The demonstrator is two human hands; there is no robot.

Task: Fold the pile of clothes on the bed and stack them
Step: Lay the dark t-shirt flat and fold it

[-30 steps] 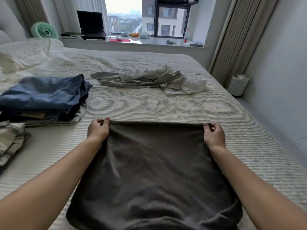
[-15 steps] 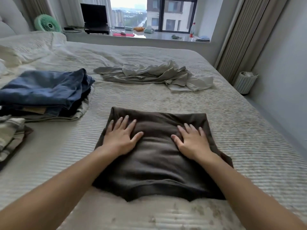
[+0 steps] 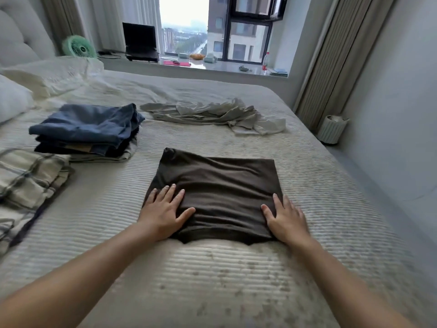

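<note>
Folded stack at left on bed. Left hand and right hand lie flat, fingers spread, gripping nothing, on the brown garment's near corners. Best to press wrinkles outward evenly, squaring edges before lifting.

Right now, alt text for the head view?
Both hands, left hand and right hand, press flat on a folded dark brown garment on the bed. Folded stack left; unfolded pale clothes beyond.
</note>
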